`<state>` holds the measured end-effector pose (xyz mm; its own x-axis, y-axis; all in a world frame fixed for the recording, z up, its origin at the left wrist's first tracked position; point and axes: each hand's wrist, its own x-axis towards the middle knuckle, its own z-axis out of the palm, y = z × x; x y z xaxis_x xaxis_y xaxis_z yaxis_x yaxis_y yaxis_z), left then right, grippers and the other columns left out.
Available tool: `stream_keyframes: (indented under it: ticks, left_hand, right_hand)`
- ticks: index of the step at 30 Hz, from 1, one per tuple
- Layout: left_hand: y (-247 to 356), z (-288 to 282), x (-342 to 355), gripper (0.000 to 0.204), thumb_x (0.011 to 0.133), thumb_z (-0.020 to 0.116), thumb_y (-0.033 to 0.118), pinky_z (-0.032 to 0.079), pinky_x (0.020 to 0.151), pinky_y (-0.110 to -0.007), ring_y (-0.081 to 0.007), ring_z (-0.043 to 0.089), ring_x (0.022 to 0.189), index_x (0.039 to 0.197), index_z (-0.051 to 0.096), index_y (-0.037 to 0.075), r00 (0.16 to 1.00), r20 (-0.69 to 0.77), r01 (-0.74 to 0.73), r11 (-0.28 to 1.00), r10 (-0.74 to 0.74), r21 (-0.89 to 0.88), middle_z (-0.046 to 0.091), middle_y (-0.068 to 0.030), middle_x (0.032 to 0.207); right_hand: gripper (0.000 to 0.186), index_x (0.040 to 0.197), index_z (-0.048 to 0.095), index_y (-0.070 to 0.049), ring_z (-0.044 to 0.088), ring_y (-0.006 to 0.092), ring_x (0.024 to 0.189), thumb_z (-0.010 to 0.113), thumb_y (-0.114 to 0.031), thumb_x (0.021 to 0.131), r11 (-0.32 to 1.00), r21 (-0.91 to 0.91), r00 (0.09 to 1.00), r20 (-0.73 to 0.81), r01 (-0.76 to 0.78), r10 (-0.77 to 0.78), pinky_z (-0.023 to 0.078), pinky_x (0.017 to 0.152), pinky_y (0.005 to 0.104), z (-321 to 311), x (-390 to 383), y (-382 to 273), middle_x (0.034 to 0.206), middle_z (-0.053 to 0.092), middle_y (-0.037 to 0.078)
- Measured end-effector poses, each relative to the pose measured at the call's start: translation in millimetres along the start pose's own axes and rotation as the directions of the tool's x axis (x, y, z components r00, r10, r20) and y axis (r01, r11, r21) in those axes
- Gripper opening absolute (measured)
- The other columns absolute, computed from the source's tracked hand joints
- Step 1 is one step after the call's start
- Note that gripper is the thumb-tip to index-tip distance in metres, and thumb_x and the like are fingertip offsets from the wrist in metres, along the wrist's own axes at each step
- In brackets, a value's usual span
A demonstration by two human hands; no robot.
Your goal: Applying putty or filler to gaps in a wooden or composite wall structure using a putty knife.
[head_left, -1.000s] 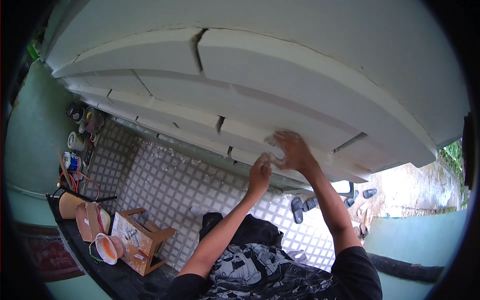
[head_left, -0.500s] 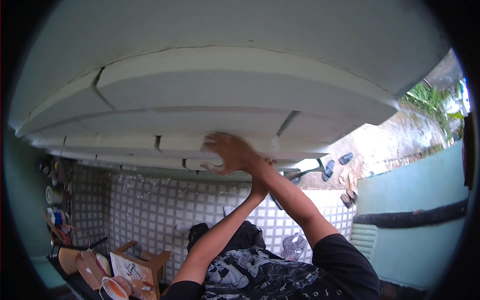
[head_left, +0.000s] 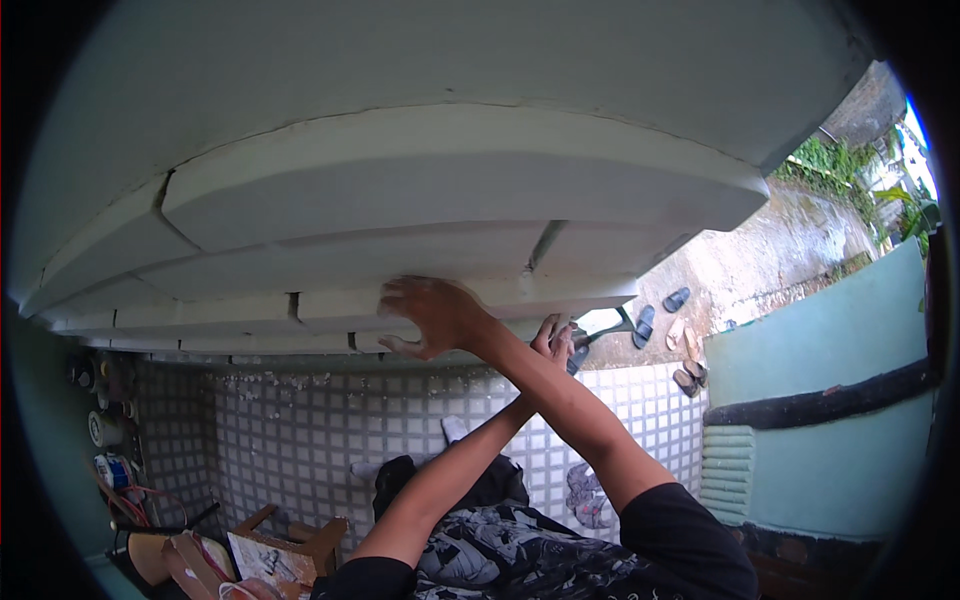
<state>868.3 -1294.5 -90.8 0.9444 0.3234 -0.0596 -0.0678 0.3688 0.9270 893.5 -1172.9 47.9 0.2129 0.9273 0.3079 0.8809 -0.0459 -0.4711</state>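
Note:
My right hand (head_left: 425, 315) reaches left across my left forearm, its fingers spread and dusted white, slightly blurred, against the underside edge of the stepped white structure (head_left: 470, 190) overhead, which has dark cracks and gaps between its segments. My left hand (head_left: 555, 340) is beyond the crossed arms to the right, at the end of the lower white ledge, fingers closed around something small and pale that I cannot make out.
A tiled floor (head_left: 300, 420) lies below. At lower left stand a wooden stool (head_left: 275, 560) with spattered top and containers (head_left: 105, 430) along the green wall. Sandals (head_left: 645, 325) lie on the concrete at right, beside a low green wall (head_left: 820, 330).
The view has swung toward level. My left hand has moved right along the ledge, and my right hand has moved left, so my forearms now cross. The right hand's fingers stay spread.

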Motion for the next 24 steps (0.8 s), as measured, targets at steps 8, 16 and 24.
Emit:
stream_keyframes:
  ticks: [8, 16, 24]
  left_hand:
    - [9, -110, -18, 0.028, 0.096, 0.051, 0.013, 0.041, 0.057, -0.024, -0.0069, 0.047, 0.063, 0.121, 0.053, 0.001, 0.937, -0.296, -0.162, 0.982, 0.185, 0.1, 0.057, -0.0016, 0.077]
    - [95, -207, -50, 0.037, 0.098, 0.047, 0.008, 0.041, 0.058, -0.022, -0.0053, 0.043, 0.063, 0.135, 0.048, 0.001, 0.841, -0.49, -0.066, 0.943, 0.229, 0.327, 0.066, -0.0061, 0.097]
    - [130, -303, -61, 0.035, 0.099, 0.048, 0.01, 0.041, 0.056, -0.023, -0.0051, 0.044, 0.063, 0.133, 0.051, 0.002, 0.667, -0.691, -0.095, 0.952, 0.277, 0.29, 0.066, -0.0045, 0.101]
  right_hand:
    - [0.043, 0.103, 0.066, -0.008, 0.055, 0.0352, 0.117, 0.067, -0.041, 0.076, 0.999, -0.035, 0.999, -0.021, -0.025, 0.025, 0.046, 0.098, 0.0452, 6, -6, 5, 0.116, 0.063, 0.017]
    - [0.037, 0.1, 0.066, -0.009, 0.057, 0.0365, 0.113, 0.072, -0.031, 0.071, 0.999, -0.043, 1.0, 0.009, -0.01, 0.011, 0.043, 0.102, 0.046, 10, -6, 8, 0.107, 0.065, 0.016]
    - [0.031, 0.094, 0.066, -0.007, 0.06, 0.0371, 0.101, 0.072, -0.023, 0.068, 1.0, -0.019, 0.999, -0.033, 0.018, -0.018, 0.046, 0.096, 0.0462, 7, -2, 5, 0.1, 0.065, 0.015]
